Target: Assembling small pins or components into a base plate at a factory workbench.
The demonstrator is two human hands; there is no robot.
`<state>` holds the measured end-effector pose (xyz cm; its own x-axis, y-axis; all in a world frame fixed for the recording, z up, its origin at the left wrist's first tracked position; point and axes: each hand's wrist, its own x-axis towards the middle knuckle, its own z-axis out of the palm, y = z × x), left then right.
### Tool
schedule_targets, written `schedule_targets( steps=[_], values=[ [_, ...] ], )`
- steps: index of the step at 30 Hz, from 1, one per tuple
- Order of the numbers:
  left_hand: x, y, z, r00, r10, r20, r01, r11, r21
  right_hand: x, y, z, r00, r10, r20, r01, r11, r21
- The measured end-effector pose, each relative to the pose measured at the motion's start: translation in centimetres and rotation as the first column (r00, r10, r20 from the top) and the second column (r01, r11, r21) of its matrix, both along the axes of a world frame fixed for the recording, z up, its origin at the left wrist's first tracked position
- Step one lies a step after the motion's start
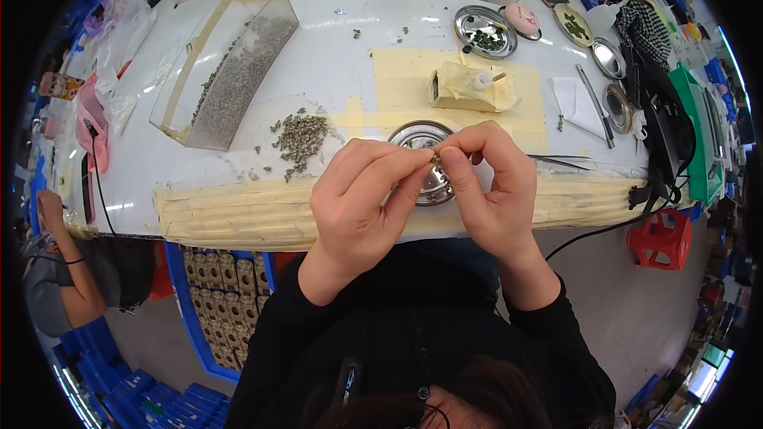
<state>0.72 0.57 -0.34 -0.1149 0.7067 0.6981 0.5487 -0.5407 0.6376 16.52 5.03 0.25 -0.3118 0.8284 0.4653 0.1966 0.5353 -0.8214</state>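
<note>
My left hand (362, 202) and my right hand (497, 191) meet over a round shiny metal dish (403, 133) near the table's front edge. Thumbs and fingertips of both are pinched together on something tiny, too small to make out. Much of the dish is hidden behind the fingers. Left of my left hand lies a loose pile of small greyish metal-looking parts (300, 143). Dark thin tweezers (560, 161) rest on the table to the right of my right hand.
A clear box (176, 95) of similar parts stands at the left. Beyond the dish sits a tape-wrapped block (469, 94); behind it is a metal dish (460, 22) of green pieces. Below are a blue crate (193, 326) and a red stool (661, 240). Another person's arm (79, 298) is at far left.
</note>
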Motion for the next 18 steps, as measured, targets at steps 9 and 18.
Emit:
schedule_targets(
  steps=[9, 18],
  values=[
    [-0.07, -0.11, 0.16, 1.0, -0.013, 0.012, 0.014, 1.0, -0.013, -0.13, -0.01, 0.1, 1.0, 0.025, -0.007, -0.025, 1.0, 0.002],
    [-0.16, -0.18, 0.06, 0.999, -0.033, 0.03, 0.034, 0.999, -0.026, -0.27, 0.03, -0.32, 0.998, 0.051, -0.036, -0.052, 0.998, -0.027]
  ],
)
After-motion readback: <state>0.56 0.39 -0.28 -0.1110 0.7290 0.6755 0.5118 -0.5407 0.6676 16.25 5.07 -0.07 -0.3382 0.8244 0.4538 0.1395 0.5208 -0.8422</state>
